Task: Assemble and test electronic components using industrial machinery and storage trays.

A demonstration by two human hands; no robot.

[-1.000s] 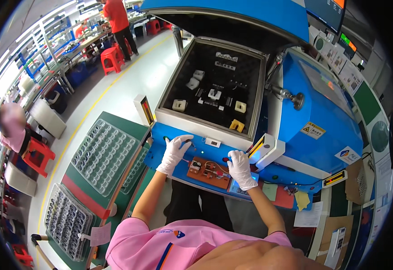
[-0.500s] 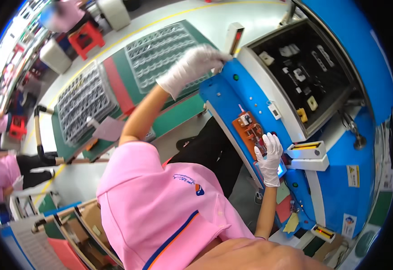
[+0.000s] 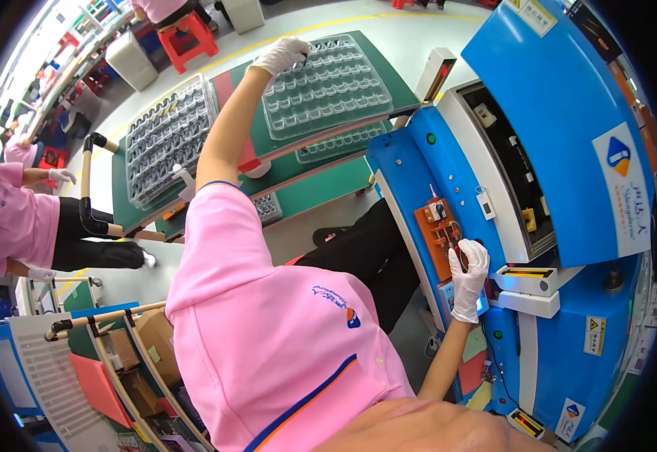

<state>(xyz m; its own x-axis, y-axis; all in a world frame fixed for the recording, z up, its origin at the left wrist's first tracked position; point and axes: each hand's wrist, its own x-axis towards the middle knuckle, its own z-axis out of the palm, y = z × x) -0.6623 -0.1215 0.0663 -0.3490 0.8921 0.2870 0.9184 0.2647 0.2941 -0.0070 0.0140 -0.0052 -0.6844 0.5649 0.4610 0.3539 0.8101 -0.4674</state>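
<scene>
Tray point(image 3: 330, 107) handling, I'd judge: left hand point(image 3: 283, 54) pinching dark part point(image 3: 304, 59) there; next move calls for clearing pocket walls. Right hand point(image 3: 470, 280) by orange fixture point(image 3: 437, 262), can't tell grip.

A factory workshop, shown by a blue machine point(image 3: 562, 128), parts trays point(image 3: 328, 98) and pink-shirted co-workers point(image 3: 23, 215).

I'm seeing a pink short-sleeved shirt point(image 3: 230, 316), a navy-and-orange stripe point(image 3: 302, 403) crossing it and a small emblem point(image 3: 352, 318) showing, worn with black trousers point(image 3: 362, 252); white gloves point(image 3: 279, 56) are covering both hands point(image 3: 470, 280).
</scene>
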